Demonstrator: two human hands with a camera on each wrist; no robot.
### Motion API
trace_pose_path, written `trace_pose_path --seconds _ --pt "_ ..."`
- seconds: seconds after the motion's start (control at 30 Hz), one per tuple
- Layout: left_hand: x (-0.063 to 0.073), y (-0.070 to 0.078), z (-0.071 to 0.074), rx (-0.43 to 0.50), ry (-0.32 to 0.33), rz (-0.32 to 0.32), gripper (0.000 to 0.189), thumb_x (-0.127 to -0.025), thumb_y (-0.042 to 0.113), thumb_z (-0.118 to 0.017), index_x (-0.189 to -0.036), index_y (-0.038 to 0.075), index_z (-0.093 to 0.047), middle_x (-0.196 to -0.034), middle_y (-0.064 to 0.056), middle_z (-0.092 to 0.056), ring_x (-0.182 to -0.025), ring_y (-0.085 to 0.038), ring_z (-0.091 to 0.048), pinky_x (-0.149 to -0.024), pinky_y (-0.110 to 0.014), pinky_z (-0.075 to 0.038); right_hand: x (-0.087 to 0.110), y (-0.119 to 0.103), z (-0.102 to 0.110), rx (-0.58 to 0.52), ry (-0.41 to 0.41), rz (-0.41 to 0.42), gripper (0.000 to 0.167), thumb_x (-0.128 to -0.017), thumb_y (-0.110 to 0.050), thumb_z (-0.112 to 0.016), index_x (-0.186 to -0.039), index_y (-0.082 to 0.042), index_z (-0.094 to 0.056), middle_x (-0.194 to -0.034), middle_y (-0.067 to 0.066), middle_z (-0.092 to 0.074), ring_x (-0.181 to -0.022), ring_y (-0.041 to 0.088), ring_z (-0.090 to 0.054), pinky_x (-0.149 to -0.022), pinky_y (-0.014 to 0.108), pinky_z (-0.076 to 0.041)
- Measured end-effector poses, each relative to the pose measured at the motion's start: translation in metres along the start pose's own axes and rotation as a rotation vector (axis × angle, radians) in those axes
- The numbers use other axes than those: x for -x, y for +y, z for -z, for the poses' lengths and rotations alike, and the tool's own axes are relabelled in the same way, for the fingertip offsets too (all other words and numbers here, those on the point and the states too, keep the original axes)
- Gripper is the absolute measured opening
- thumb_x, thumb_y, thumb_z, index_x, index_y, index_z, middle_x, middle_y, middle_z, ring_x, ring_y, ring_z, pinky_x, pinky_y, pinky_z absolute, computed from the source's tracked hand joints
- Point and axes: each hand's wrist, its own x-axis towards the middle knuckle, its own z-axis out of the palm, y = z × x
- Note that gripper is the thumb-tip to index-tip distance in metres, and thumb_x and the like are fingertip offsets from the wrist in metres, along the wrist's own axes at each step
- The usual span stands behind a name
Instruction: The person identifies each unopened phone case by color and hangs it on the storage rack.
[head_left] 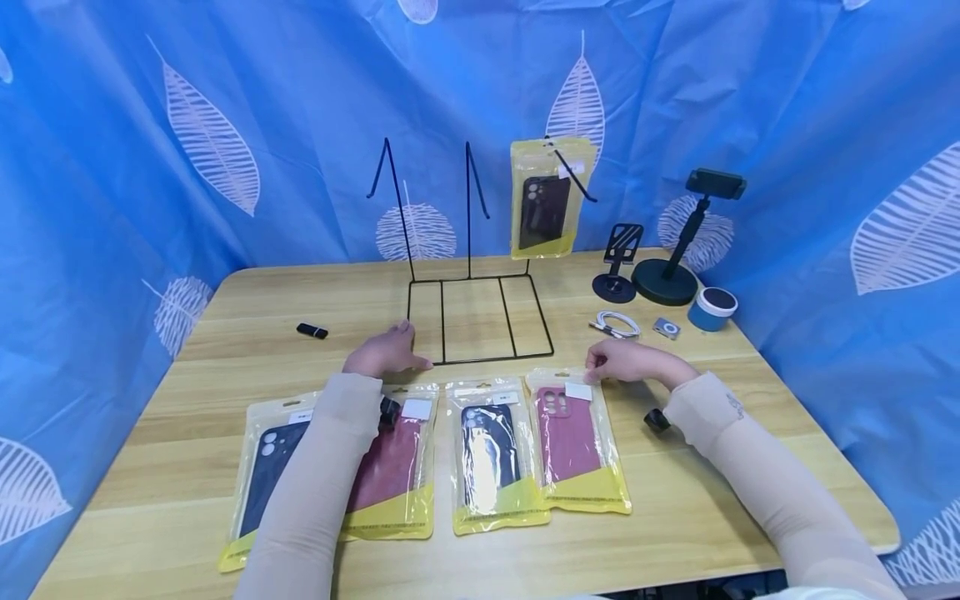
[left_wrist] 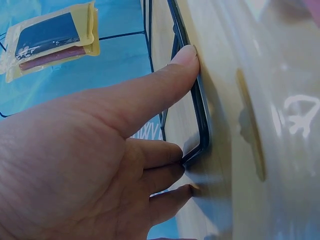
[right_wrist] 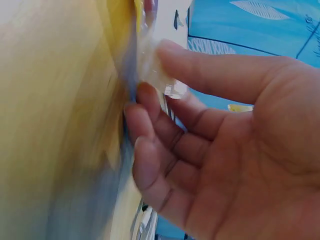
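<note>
My left hand (head_left: 388, 352) holds the front left corner of a black wire display rack (head_left: 495, 360). In the left wrist view, its thumb lies on the front bar (left_wrist: 201, 112) and fingertips touch the corner. My right hand (head_left: 633, 363) pinches the top right edge of a bagged pink phone case (head_left: 568, 437), thumb on the clear plastic (right_wrist: 150, 55). To its left lie a bagged black phone case (head_left: 491, 458), another bagged pink case (head_left: 393, 467) and a bagged dark case (head_left: 273, 467). My left forearm partly covers the last two.
Bagged phone cases (head_left: 551, 200) hang on the rack's right hook; the left hook (head_left: 386, 167) and middle hook (head_left: 472, 179) are bare. Back right stand two phone stands (head_left: 663, 279) (head_left: 617, 283), a blue jar (head_left: 711, 310), a white cable (head_left: 617, 323) and a small clip device (head_left: 666, 327).
</note>
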Motion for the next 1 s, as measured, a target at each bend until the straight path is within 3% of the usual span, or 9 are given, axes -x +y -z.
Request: trace_pose_path --seconds 0.23,0.37,0.5,0.63,0.73,0.83,1.0 --pt "-0.001 0.001 -0.001 -0.013 -0.005 -0.010 0.095 -0.096 0.048 -0.059 -0.157 -0.004 -0.008 -0.166 -0.020 0.000 -0.153 -0.038 -0.005 -0.125 -0.054 -0.014 0.015 0.000 0.010 -0.270 0.204 0.119 0.014 -0.098 -0.014 -0.061 -0.099 -0.001 -0.057 -0.086 0.007 -0.066 -0.077 0.014 -0.061 -0.071 0.031 -0.057" --pt "-0.002 0.001 -0.001 -0.021 -0.004 -0.006 0.094 -0.097 0.048 -0.058 -0.157 -0.004 -0.008 -0.166 -0.021 -0.001 -0.153 -0.038 -0.005 -0.125 -0.054 -0.014 0.032 -0.012 0.018 -0.398 0.377 0.232 0.016 -0.099 -0.014 -0.061 -0.104 0.000 -0.058 -0.089 0.000 -0.069 -0.079 0.010 -0.062 -0.072 0.029 -0.058" --pt "-0.003 0.001 0.000 -0.025 -0.008 -0.005 0.094 -0.096 0.049 -0.058 -0.157 -0.004 -0.008 -0.166 -0.021 -0.001 -0.153 -0.039 -0.005 -0.124 -0.054 -0.015 0.051 -0.030 0.026 -0.424 0.626 0.403 0.013 -0.098 -0.008 -0.061 -0.105 0.003 -0.059 -0.090 -0.011 -0.068 -0.072 0.007 -0.060 -0.062 0.023 -0.052" --pt "-0.002 0.000 0.000 -0.014 -0.006 -0.006 0.095 -0.096 0.049 -0.058 -0.157 -0.003 -0.007 -0.166 -0.020 0.000 -0.153 -0.038 -0.006 -0.125 -0.054 -0.015 0.062 -0.049 0.039 -0.374 0.873 0.544 0.009 -0.096 0.001 -0.060 -0.104 0.006 -0.059 -0.094 -0.016 -0.066 -0.066 0.007 -0.053 -0.055 0.018 -0.044" --pt "-0.001 0.000 0.001 -0.012 -0.003 -0.008 0.095 -0.096 0.048 -0.058 -0.157 -0.003 -0.007 -0.166 -0.020 0.000 -0.153 -0.039 -0.006 -0.125 -0.053 -0.015 0.061 -0.063 0.051 -0.354 1.037 0.622 0.011 -0.095 0.006 -0.059 -0.104 0.010 -0.059 -0.097 -0.016 -0.065 -0.069 0.006 -0.053 -0.058 0.014 -0.043" --pt "0.000 0.001 0.002 -0.022 -0.005 -0.012 0.095 -0.097 0.048 -0.058 -0.157 -0.004 -0.007 -0.166 -0.021 0.000 -0.153 -0.040 -0.006 -0.125 -0.054 -0.014 0.055 -0.076 0.066 -0.403 1.167 0.690 0.011 -0.095 0.007 -0.058 -0.104 0.013 -0.058 -0.099 -0.014 -0.064 -0.076 0.006 -0.057 -0.064 0.013 -0.047" --pt "0.001 0.003 0.002 -0.020 -0.006 -0.008 0.094 -0.097 0.047 -0.058 -0.157 -0.005 -0.008 -0.166 -0.021 0.000 -0.153 -0.039 -0.005 -0.125 -0.053 -0.014 0.041 -0.090 0.087 -0.568 1.252 0.709 0.006 -0.096 0.001 -0.060 -0.101 0.001 -0.063 -0.096 -0.007 -0.065 -0.080 0.010 -0.060 -0.070 0.017 -0.050"
